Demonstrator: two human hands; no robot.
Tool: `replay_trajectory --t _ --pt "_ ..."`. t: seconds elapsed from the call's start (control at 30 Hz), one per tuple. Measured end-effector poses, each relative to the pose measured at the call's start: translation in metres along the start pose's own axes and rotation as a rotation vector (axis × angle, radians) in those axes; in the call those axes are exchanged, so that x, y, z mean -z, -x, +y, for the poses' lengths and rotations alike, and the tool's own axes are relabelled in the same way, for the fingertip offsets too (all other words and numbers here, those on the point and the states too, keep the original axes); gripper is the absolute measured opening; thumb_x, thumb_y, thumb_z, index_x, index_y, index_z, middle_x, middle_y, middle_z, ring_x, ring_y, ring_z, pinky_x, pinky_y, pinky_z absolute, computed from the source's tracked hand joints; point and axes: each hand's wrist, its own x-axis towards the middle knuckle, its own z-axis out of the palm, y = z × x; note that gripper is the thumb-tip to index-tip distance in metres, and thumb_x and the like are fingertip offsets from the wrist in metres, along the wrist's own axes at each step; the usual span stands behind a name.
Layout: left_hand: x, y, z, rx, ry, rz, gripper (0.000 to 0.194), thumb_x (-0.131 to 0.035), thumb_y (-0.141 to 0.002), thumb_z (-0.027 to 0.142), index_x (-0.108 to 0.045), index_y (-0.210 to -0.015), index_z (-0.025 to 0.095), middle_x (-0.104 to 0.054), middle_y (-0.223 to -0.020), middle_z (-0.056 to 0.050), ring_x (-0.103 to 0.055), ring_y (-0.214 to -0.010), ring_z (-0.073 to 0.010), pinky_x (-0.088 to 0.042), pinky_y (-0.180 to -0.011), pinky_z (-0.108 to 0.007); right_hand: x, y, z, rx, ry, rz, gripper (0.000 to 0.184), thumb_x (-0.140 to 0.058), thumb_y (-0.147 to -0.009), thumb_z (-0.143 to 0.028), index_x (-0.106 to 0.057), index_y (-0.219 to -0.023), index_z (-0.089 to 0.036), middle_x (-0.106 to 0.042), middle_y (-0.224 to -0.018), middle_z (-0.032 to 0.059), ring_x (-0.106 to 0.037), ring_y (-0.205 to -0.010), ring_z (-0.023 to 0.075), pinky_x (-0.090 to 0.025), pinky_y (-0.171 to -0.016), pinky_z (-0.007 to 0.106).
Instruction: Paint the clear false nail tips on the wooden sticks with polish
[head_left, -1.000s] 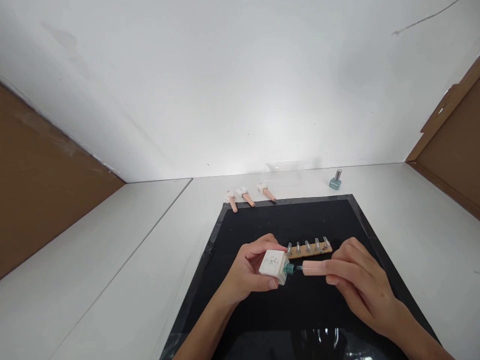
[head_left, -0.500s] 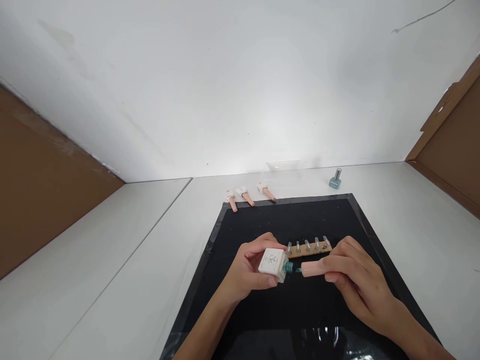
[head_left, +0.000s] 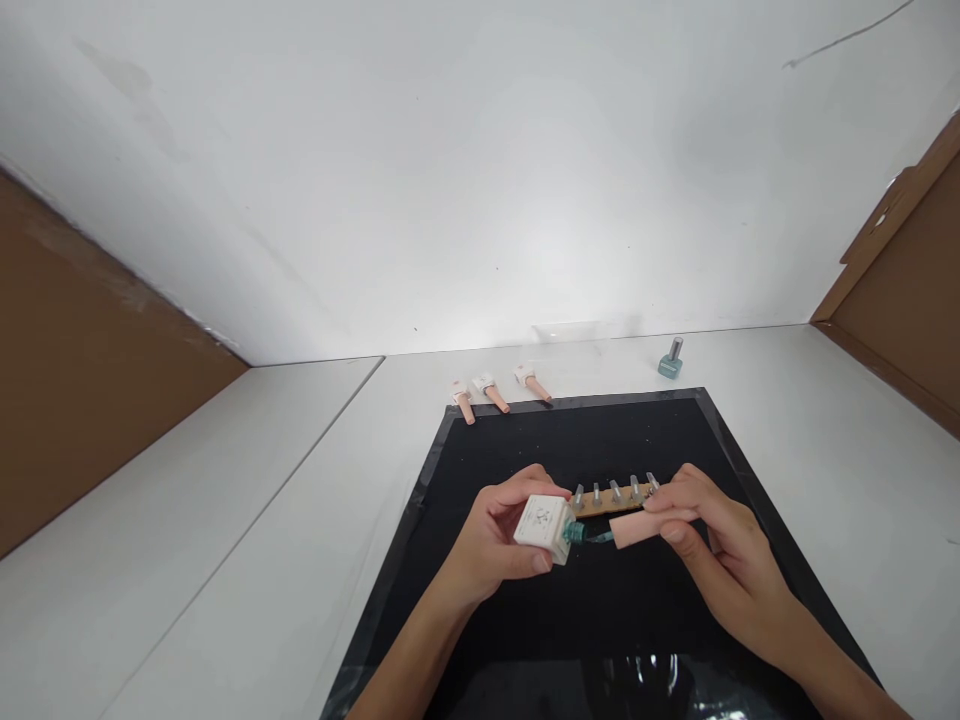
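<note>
My left hand (head_left: 495, 535) grips a white square nail polish bottle (head_left: 541, 522), tilted so that its green-smeared neck points right. In my right hand (head_left: 720, 550) is the pink brush cap (head_left: 649, 525), held between thumb and fingers. The cap's thin brush, coated with green, reaches left to the bottle's mouth; whether the tip is inside or just outside I cannot tell. Just behind the bottle and cap lies a cardboard strip (head_left: 611, 498) bearing several clear nail tips in a row. My right fingers partly cover its right end.
Three white nail polish bottles with pink caps (head_left: 495, 395) lie along the black mat's (head_left: 570, 430) back left edge. A teal bottle with a silver cap (head_left: 671, 360) stands at the back right. Brown cardboard panels (head_left: 97, 370) flank the white table, with a white wall behind.
My right hand has drawn the pink cap slightly right and tilted it, so more of the green-coated brush shows outside the bottle. The left hand and bottle have barely moved.
</note>
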Motion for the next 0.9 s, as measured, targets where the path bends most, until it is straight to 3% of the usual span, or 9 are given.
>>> replay_trajectory --t 0.3,0.57,0.9 --pt "0.0005 0.0012 0.0028 0.017 0.042 -0.02 0.039 -0.084 -0.056 0.044 -0.077 -0.09 0.026 -0.05 -0.07 -0.002 -0.047 -0.061 -0.0121 -0.034 -0.054 -0.023 0.0001 0.0019 0.0012 0.0 -0.001 0.036 0.015 -0.042 -0.098 -0.024 -0.057 -0.096 -0.025 -0.053 -0.068 -0.0009 -0.042 -0.053 0.014 -0.031 -0.042 0.024" --pt "-0.0005 -0.001 0.0033 0.042 0.031 -0.007 0.041 -0.083 -0.054 0.046 -0.077 -0.088 0.024 -0.05 -0.069 -0.002 -0.047 -0.06 -0.0119 -0.034 -0.053 -0.023 0.0018 -0.0056 -0.0037 0.232 0.024 0.012 0.024 -0.043 -0.095 -0.009 -0.058 -0.105 -0.025 -0.056 -0.072 0.0015 -0.048 -0.061 0.0165 -0.042 -0.052 0.028" --pt "0.0013 -0.0006 0.0021 0.053 0.033 -0.01 0.04 -0.084 -0.055 0.045 -0.077 -0.087 0.023 -0.05 -0.069 -0.001 -0.046 -0.06 -0.012 -0.033 -0.053 -0.023 0.0013 -0.0034 -0.0039 0.256 0.068 -0.022 0.038 -0.039 -0.091 0.001 -0.053 -0.114 -0.026 -0.056 -0.083 0.0032 -0.051 -0.069 0.017 -0.044 -0.059 0.03"
